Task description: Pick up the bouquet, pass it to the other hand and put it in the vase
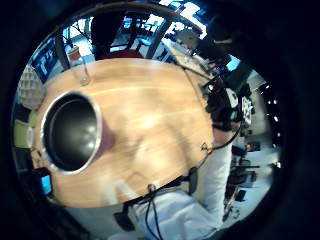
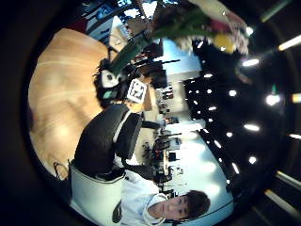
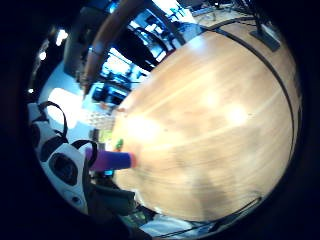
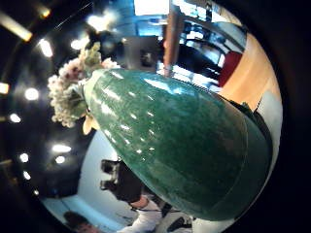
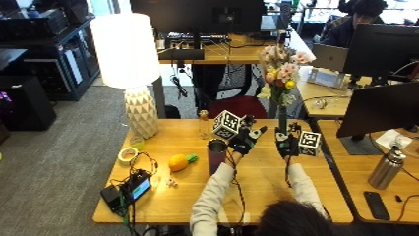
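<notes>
**One hand holds the flowers**

One hand, the right hand (image 5: pixel 286 143), grips the bouquet (image 5: pixel 280 66) upright by its green wrap. Beside it, the left hand (image 5: pixel 243 140) has straight fingers and holds nothing. The vase (image 5: pixel 217 156) stands near, so the placing is left to do.

You sit at a wooden table (image 5: pixel 268 182) on a grey carpeted floor (image 5: pixel 59 162). A white lamp (image 5: pixel 129 54) on a faceted pale base stands at its far left corner. A second wooden desk (image 5: pixel 242 51) behind it carries a dark monitor (image 5: pixel 196 14) and cables. Another desk to your right holds a large black monitor (image 5: pixel 383 110), a steel bottle (image 5: pixel 386 167) and what seems to be a phone (image 5: pixel 374 199). Black shelving (image 5: pixel 49 44) lines the left wall. The thumb-side palm views show ceiling lights (image 2: pixel 251 127) overhead.
</notes>
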A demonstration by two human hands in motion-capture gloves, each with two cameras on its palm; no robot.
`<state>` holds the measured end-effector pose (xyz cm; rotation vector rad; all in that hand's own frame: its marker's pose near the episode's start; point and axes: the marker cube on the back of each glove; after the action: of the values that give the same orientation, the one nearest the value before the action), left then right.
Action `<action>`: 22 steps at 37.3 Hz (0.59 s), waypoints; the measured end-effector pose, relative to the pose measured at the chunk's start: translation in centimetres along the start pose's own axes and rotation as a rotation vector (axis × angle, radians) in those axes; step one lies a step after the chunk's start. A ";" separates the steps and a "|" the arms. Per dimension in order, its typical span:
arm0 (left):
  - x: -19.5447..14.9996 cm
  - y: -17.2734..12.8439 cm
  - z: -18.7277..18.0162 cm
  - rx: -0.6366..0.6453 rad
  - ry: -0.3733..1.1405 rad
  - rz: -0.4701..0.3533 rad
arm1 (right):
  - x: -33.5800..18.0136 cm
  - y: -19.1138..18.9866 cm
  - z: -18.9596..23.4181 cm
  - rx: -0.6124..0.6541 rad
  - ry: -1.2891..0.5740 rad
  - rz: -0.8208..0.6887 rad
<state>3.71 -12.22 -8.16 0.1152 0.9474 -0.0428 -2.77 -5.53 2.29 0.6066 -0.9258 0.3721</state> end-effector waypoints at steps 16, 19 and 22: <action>5.3 -3.3 4.8 0.172 0.389 0.148 | -3.4 5.8 5.0 -0.057 -0.206 -0.402; 5.0 -3.5 5.3 0.246 0.344 0.177 | -5.1 8.1 5.9 -0.118 -0.378 -0.424; 4.8 -3.1 5.1 0.366 0.304 0.188 | -3.4 8.7 7.2 -0.108 -0.293 -0.440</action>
<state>10.34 -15.82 -9.32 0.5611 1.2210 -0.0249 -13.91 -3.48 5.54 0.7561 -1.0516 -0.1655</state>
